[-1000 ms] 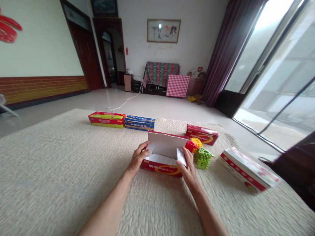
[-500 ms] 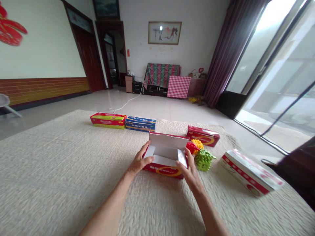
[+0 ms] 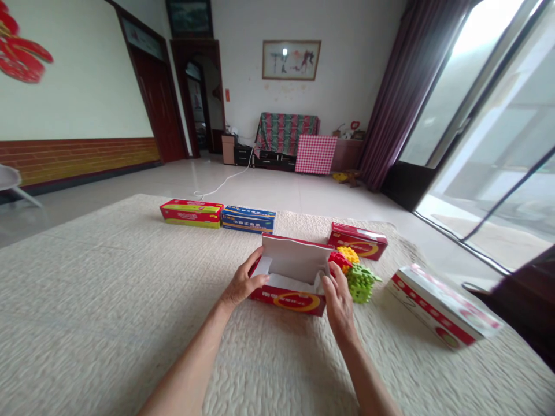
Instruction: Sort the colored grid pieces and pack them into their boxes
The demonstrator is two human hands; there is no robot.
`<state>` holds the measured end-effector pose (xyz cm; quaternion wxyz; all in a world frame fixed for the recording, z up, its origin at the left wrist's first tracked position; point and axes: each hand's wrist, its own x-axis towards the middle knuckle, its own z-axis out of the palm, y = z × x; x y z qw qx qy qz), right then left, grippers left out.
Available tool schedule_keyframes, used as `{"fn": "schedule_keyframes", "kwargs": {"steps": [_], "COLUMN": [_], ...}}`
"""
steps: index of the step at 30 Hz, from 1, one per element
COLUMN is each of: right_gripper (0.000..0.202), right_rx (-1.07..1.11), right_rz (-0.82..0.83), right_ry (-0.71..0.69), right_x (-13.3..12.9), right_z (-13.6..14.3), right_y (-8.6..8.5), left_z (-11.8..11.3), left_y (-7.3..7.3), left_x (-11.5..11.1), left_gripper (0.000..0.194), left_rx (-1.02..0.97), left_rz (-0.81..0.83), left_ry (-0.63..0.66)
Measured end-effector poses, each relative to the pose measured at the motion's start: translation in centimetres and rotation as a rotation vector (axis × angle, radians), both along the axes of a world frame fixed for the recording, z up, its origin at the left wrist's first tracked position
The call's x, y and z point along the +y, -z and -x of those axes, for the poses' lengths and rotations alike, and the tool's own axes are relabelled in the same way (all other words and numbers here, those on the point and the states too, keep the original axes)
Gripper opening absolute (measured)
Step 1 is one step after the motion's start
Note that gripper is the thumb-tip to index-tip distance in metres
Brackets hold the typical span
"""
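Note:
A red box [image 3: 286, 299] with its lid raised stands on the cream quilted cover, its white inside showing. My left hand [image 3: 243, 284] grips its left end, thumb over the front edge. My right hand [image 3: 339, 292] holds the right end, with the thumb and fingers at the end flap, which is bent. Just beyond my right hand lie a red toy piece [image 3: 339, 259], a yellow one [image 3: 349, 253] and a green knobbly one [image 3: 361, 283], close together; part of the red piece is hidden behind the box.
A red-and-green box [image 3: 191, 214] and a blue box [image 3: 248, 219] stand end to end at the back left. Behind the toys is another red box [image 3: 358, 241]. A white-and-red box [image 3: 444, 306] lies at the right, near the edge of the cover [image 3: 108, 260].
My right thumb has moved from the box's front edge to its right end, and the right end flap is now bent upward. My left hand has stayed nearly where it was.

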<state>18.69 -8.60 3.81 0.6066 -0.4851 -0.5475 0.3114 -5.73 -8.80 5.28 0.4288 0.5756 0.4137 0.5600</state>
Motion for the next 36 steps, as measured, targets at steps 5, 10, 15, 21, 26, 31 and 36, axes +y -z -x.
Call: {"fn": "schedule_keyframes", "kwargs": {"steps": [5, 10, 15, 21, 26, 31, 36], "right_gripper": [0.056, 0.052, 0.054, 0.034, 0.019, 0.014, 0.019], "right_rx": [0.018, 0.054, 0.182, -0.04, -0.245, -0.34, -0.382], "right_rz": [0.017, 0.017, -0.014, -0.113, -0.312, -0.428, -0.494], "right_ry": [0.147, 0.24, 0.23, 0.296, 0.339, 0.267, 0.16], "right_x": [0.4, 0.6, 1.1, 1.2, 0.7, 0.4, 0.5], "right_z": [-0.8, -1.0, -0.6, -0.7, -1.3, -1.6, -1.6], "right_y": [0.2, 0.7, 1.6, 1.4, 0.7, 0.6, 0.3], "left_z": [0.0, 0.7, 1.1, 0.8, 0.9, 1.0, 1.0], "left_y": [0.1, 0.9, 1.8, 2.4, 2.3, 2.2, 2.3], "left_x": [0.1, 0.7, 1.1, 1.4, 1.5, 1.5, 1.7], "left_gripper": [0.054, 0.04, 0.039, 0.036, 0.025, 0.009, 0.02], "left_rx": [-0.036, -0.077, -0.02, 0.037, 0.128, 0.283, 0.329], "left_rz": [0.013, -0.122, -0.123, -0.182, -0.267, -0.388, -0.443], "left_ry": [-0.061, -0.292, -0.486, -0.574, -0.582, -0.608, -0.465]}}
